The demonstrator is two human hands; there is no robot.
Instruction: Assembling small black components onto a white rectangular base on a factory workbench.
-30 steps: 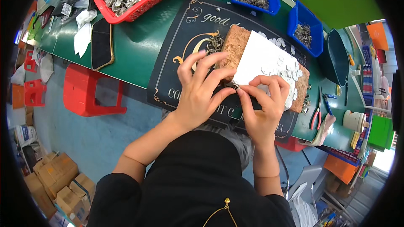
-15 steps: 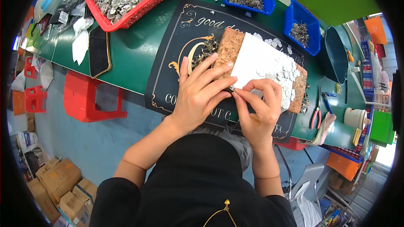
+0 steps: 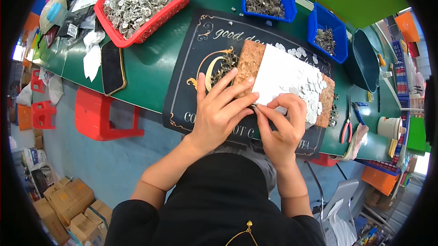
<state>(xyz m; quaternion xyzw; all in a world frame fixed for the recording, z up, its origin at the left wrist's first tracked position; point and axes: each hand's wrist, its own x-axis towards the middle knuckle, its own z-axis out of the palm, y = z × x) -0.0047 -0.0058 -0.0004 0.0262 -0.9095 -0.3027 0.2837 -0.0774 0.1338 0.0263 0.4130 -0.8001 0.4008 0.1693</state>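
Both hands meet at the near edge of a cork block (image 3: 251, 59) with a white sheet (image 3: 275, 69) over its middle. Between the fingertips is a tiny dark metallic piece (image 3: 252, 106), too small to name. My left hand (image 3: 213, 117) pinches it with thumb and index finger, the other fingers spread toward the cork. From the right, my right hand (image 3: 284, 126) has its thumb and index finger closed at the same piece. Small flat white pieces (image 3: 314, 81) lie scattered over the sheet's right part. Beyond my left fingers sits a heap of small metal parts (image 3: 225, 69).
A dark printed mat (image 3: 187, 59) lies under the block. Behind stand a red basket (image 3: 157, 26) of clear-looking pieces and two blue bins (image 3: 292, 6) of metal parts. A phone (image 3: 112, 69) lies left; pliers (image 3: 347, 125) and a white roll-like container (image 3: 388, 127) are right.
The whole view has shifted slightly, so the table sits a little lower in it. Both hands keep nearly the same pose around the tiny piece, with small finger movements.
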